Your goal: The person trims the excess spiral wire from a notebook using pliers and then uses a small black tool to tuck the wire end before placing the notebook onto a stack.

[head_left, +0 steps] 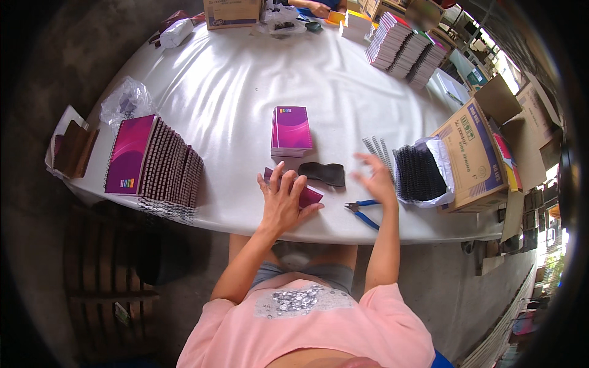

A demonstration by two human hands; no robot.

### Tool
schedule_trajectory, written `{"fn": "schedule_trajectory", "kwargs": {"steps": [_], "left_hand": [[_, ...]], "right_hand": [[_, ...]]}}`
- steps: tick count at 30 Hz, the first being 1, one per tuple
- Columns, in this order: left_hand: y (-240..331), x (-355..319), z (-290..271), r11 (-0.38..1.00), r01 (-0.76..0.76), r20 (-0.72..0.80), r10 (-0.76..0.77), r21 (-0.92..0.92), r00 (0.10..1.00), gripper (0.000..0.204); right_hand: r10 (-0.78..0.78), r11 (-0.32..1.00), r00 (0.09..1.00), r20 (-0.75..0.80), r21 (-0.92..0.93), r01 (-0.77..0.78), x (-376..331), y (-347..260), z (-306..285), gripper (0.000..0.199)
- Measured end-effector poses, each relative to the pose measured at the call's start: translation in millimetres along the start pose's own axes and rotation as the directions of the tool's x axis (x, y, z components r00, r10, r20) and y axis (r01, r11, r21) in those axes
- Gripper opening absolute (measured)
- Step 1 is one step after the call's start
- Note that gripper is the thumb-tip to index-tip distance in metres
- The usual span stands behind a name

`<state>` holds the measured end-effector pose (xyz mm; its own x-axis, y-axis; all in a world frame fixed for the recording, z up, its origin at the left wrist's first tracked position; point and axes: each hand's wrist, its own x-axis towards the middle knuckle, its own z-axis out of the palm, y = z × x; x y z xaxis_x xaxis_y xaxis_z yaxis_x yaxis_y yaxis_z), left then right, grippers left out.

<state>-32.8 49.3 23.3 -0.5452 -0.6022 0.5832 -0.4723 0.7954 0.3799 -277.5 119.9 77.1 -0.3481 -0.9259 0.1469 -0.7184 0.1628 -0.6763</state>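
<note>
My left hand (282,197) lies over a purple notebook (311,197) close to the table's front edge, fingers bent across its far side and thumb at its near side. Much of this notebook is hidden under the hand. My right hand (375,179) is raised, its fingers apart and slightly blurred, beside several loose wire binding strips (381,152). Blue-handled pliers (366,205) lie by the right wrist. Between the hands is a black, slightly curved block (323,173). Just beyond stands a small stack of purple notebooks (291,130).
On the left rises a tall stack of wire-bound purple notebooks (153,156), beside a clear plastic bag (127,101). To the right, black binding wires (420,172) sit in white wrapping against an open cardboard box (471,153). Farther back are book stacks (405,49) and another person's hand (319,9).
</note>
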Motion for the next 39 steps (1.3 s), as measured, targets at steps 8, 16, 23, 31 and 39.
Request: {"fn": "schedule_trajectory", "kwargs": {"steps": [8,16,23,31,39], "left_hand": [[4.6,12.3,7.5,0.999,-0.02,-0.128,0.014,-0.046,0.992,0.048],[2.0,18.3,-3.0,0.999,-0.031,-0.144,0.036,0.036,0.989,0.051],[-1.7,11.2,-6.3,0.998,-0.015,-0.243,0.03,0.063,0.97,0.042],[-4.6,-1.5,-1.7,0.999,0.011,-0.26,0.003,0.052,0.966,0.04],[-4.3,-0.4,-0.6,0.998,0.042,-0.251,-0.03,0.044,0.968,0.041]], "right_hand": [[0.128,0.789,0.967,-0.219,-0.569,-0.234,43.9,85.2,-13.9,0.024],[-0.002,0.759,0.973,-0.23,-0.635,-0.148,34.2,40.0,-45.3,0.037],[-0.133,0.987,0.988,0.082,0.099,0.124,-14.4,-48.2,-10.4,0.034],[-0.102,0.948,0.993,0.063,0.309,0.077,-44.2,-71.6,42.8,0.019],[-0.245,0.929,0.957,0.154,0.32,0.186,-43.6,-69.0,43.0,0.019]]}}
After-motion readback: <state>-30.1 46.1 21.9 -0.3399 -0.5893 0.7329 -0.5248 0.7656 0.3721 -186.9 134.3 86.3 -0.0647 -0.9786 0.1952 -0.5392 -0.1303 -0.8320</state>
